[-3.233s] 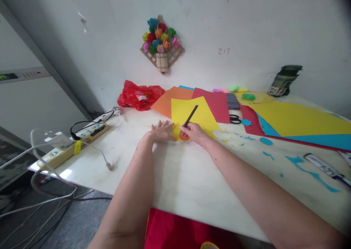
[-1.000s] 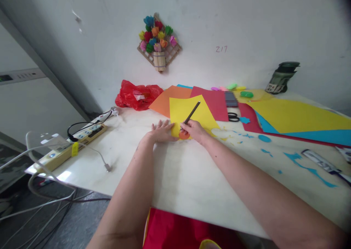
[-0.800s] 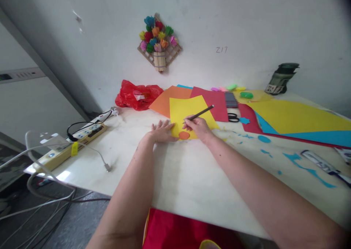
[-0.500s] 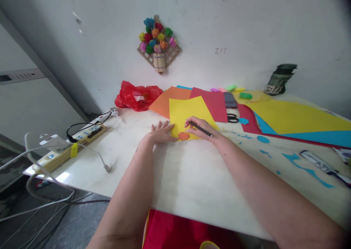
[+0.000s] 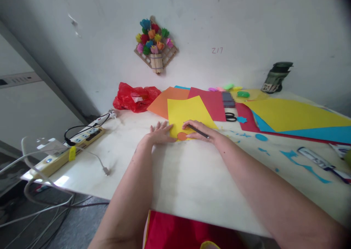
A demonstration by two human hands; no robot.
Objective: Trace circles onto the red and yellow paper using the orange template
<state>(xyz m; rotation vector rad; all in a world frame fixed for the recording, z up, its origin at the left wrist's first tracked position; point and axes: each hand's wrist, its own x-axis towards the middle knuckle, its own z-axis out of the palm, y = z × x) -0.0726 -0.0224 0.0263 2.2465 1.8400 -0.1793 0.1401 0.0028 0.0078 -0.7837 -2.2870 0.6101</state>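
A yellow sheet of paper [image 5: 186, 110] lies on the white table [image 5: 178, 179] in front of me. On its near edge rests a small orange paper circle [image 5: 181, 136]. My left hand [image 5: 160, 133] lies flat with fingers spread, its fingertips on the sheet's left edge. A dark pen or pencil [image 5: 199, 130] is gripped in my right hand [image 5: 201, 130], which rests on the sheet just right of the circle. The tip is hidden behind my fingers. Orange paper [image 5: 161, 101] and red paper [image 5: 214, 104] lie behind the yellow sheet.
Black-handled scissors [image 5: 230, 117], a blue star [image 5: 242, 120], a blue circle [image 5: 261, 137] and blue scraps [image 5: 290, 155] lie to the right, near a glue tube [image 5: 315, 158]. A red plastic bag [image 5: 134, 97] sits at the back. The corded power strip [image 5: 68, 150] lies left.
My right hand and the pen have come slightly lower, closer to the orange circle. My left hand stays on the paper. The whole view has shifted a little.
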